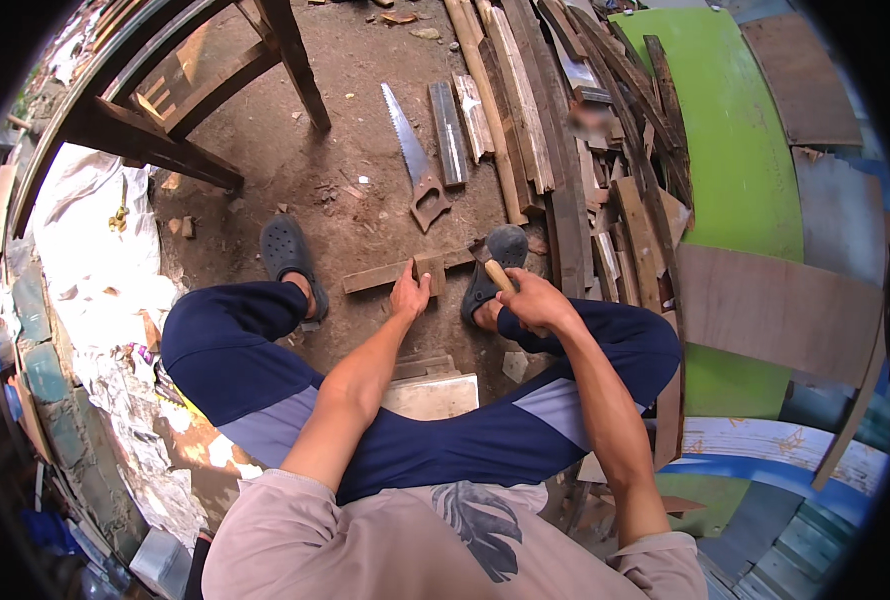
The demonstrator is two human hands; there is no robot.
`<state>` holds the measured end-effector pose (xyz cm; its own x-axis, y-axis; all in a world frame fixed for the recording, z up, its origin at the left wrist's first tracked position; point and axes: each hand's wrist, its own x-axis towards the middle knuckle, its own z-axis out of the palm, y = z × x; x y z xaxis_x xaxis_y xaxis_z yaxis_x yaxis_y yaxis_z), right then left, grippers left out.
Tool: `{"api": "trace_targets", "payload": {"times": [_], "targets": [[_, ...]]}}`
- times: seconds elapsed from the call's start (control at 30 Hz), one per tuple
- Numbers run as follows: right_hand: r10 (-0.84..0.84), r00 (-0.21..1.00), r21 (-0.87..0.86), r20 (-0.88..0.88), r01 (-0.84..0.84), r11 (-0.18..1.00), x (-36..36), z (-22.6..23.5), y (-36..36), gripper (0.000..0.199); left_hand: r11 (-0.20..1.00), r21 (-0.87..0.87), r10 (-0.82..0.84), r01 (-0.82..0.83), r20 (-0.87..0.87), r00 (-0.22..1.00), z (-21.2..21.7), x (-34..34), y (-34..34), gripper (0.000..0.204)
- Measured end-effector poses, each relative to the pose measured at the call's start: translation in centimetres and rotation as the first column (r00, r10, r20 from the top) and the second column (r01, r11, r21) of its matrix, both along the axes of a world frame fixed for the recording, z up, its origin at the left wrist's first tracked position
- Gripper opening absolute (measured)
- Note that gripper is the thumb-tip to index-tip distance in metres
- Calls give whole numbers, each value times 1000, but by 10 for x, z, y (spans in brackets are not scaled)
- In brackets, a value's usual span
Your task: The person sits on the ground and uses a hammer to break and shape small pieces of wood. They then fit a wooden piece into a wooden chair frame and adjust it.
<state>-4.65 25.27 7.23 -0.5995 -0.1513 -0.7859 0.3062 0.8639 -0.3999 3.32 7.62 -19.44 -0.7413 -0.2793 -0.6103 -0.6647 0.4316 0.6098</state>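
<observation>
On the ground between my feet lies a narrow wooden strip (373, 278), with a short wooden block (431, 268) across it. My left hand (411, 293) grips the near side of that block, fingers pointing away from me. My right hand (537, 302) is closed round the light wooden handle (500, 276) of a tool, just right of the strip's end. I cannot make out the tool's head clearly; a dark piece shows close to the handle's tip. Beyond the block, a handsaw (420, 165) with a brown wooden handle lies flat.
Beside the saw rests a dark rectangular bar (448, 134). Long timber planks (525, 100) are stacked to the right, near green boards (740, 150). A dark wooden frame (205, 95) stands at the far left. A pale board (435, 397) lies between my knees.
</observation>
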Motion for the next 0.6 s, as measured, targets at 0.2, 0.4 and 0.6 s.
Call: {"api": "trace_targets", "payload": {"times": [0.2,0.4,0.6], "targets": [[105,988,73,-115,-97,993,1,-32,-1,57,1000,1,-29,29,-7,1000,-9,-14,-9,62],[47,995,-70,90,-41,997,6,-62,-25,67,948,279,129,-153,100,987,-2,-13,-15,56],[284,959,43,-1,-284,958,16,-83,-48,62,225,575,548,-787,593,590,-24,8,-21,69]]}}
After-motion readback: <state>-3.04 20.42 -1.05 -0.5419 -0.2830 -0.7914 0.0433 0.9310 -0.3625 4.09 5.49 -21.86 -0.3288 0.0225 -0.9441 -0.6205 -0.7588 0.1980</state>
